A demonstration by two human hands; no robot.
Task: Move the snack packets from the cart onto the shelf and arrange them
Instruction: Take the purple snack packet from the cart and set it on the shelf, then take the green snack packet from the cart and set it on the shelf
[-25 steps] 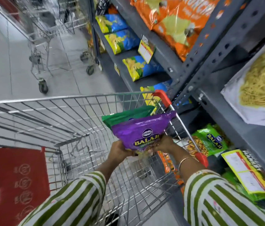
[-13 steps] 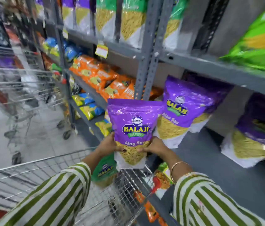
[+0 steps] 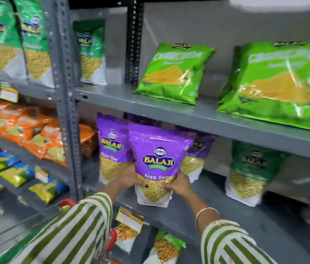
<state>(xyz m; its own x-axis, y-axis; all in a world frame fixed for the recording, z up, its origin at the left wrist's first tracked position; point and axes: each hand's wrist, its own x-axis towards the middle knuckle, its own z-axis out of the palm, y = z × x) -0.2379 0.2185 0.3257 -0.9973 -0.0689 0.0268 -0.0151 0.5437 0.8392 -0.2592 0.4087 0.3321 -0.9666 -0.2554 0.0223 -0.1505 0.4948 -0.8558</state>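
Your left hand (image 3: 131, 178) and right hand (image 3: 179, 184) clamp the purple packet (image 3: 159, 161) by its lower sides. You hold it upright at the grey shelf (image 3: 217, 212), in front of two matching packets (image 3: 112, 147).

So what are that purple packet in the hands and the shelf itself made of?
The purple packet looks like glossy plastic film: it shows sheen and creases, and its lower part seems clear, with the yellow snack visible. The shelf looks like grey-painted metal: smooth boards, and a post punched with holes. Neither is certain from looks alone.
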